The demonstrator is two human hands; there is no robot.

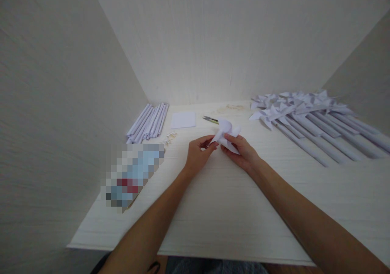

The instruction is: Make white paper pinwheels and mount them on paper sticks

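Both hands, left [197, 152] and right [240, 152], pinch a folded paper pinwheel [226, 134], each grip closed on it. Folding looks underway; scissors [211, 119] lie just beyond the grip.

A pale surface [213, 209] carries a bundle of rolled white paper tubes [148, 122] at far left, with a flat white sheet [183, 119] beside it. Scissors [211, 119] lie further right. Finished paper pinwheels on sticks [307, 115] fill the far right. A blurred package [131, 174] lies near left.
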